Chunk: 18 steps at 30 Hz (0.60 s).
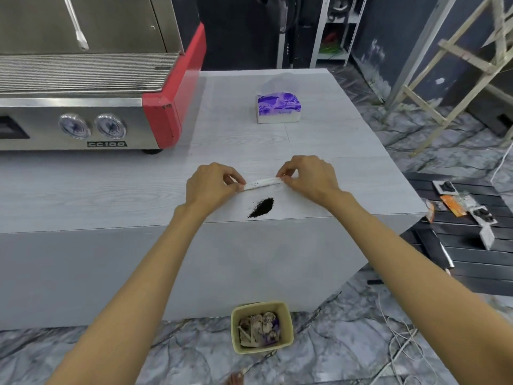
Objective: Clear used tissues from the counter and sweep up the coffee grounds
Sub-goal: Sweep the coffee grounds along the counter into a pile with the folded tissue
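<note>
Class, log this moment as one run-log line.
left hand + right hand: pinch folded tissue | coffee grounds: unswept | bin: on floor

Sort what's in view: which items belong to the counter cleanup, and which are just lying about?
Job:
- folded tissue, pinched by left hand and right hand
- coffee grounds
- bin on the floor
- tissue pack

Lying about:
- espresso machine
- wrappers
- wooden frame
- cables

We see an espresso machine at the table's far left, and wooden ladder on the marble floor.
</note>
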Tool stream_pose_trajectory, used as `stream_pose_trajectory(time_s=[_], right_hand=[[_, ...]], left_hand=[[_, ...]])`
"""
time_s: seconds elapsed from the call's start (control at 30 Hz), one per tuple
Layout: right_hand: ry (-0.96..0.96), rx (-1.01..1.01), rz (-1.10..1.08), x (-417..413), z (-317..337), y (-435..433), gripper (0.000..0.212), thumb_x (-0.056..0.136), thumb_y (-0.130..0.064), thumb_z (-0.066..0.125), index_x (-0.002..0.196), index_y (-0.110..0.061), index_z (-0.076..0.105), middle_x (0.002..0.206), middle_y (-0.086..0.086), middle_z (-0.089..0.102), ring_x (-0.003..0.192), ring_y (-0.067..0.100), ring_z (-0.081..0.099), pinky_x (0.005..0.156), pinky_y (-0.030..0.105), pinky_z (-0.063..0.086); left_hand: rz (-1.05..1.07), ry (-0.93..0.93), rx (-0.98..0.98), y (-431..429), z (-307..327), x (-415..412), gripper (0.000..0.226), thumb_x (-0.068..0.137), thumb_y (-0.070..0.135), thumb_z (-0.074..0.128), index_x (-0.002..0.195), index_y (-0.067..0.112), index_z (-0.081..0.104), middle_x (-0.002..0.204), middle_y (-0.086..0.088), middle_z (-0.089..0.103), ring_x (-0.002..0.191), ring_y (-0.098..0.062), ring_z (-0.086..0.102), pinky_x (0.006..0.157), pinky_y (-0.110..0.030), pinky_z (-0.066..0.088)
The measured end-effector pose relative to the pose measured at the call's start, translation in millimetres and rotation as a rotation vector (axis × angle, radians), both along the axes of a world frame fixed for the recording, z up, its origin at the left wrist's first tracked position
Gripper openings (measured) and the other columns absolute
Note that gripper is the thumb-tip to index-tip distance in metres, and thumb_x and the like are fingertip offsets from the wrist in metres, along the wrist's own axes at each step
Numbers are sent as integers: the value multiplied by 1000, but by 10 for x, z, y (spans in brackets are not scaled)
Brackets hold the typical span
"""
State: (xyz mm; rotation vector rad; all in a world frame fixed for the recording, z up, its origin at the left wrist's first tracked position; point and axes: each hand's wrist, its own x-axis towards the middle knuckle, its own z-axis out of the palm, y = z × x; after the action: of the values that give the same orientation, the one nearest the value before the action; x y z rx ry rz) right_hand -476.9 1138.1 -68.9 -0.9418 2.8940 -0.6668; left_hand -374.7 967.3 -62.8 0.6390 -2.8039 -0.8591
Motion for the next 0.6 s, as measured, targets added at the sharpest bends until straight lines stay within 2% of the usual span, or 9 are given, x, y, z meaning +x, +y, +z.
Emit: stream_pose_trajectory(time_s=[0.1, 0.23, 0.4, 0.6], right_hand=[[13, -24, -19, 128, -85, 53, 18, 88, -22, 54, 94, -25, 70, 97, -5, 68, 93, 20, 61, 70, 27, 39], [37, -33, -3, 293, -143, 142, 19, 88, -20, 53, 96, -23, 70, 98, -2, 67, 91, 22, 62, 67, 26, 36], [29, -64, 15, 464, -168, 223, 20, 87, -18, 54, 97, -22, 71, 98, -1, 67, 90, 22, 62, 69, 29, 41], [13, -67, 25, 508, -155, 258, 19, 87, -19, 55, 95, -23, 71, 97, -2, 67, 89, 21, 62, 68, 28, 40]], left_hand=[[-23, -42, 11, -22, -25, 44, 10, 80, 31, 65, 86, 31, 73, 81, 10, 66, 86, -11, 50, 57, -24, 32], [-69, -55, -14, 5, -44, 164, 8, 80, 31, 66, 85, 31, 72, 80, 10, 63, 83, -11, 49, 55, -17, 31], [-88, -54, -7, 20, -62, 282, 7, 79, 31, 67, 83, 32, 72, 79, 10, 63, 83, -11, 50, 56, -19, 31], [-104, -26, -3, 50, -79, 390, 7, 81, 32, 66, 84, 31, 73, 79, 11, 63, 80, -10, 51, 56, -19, 33]])
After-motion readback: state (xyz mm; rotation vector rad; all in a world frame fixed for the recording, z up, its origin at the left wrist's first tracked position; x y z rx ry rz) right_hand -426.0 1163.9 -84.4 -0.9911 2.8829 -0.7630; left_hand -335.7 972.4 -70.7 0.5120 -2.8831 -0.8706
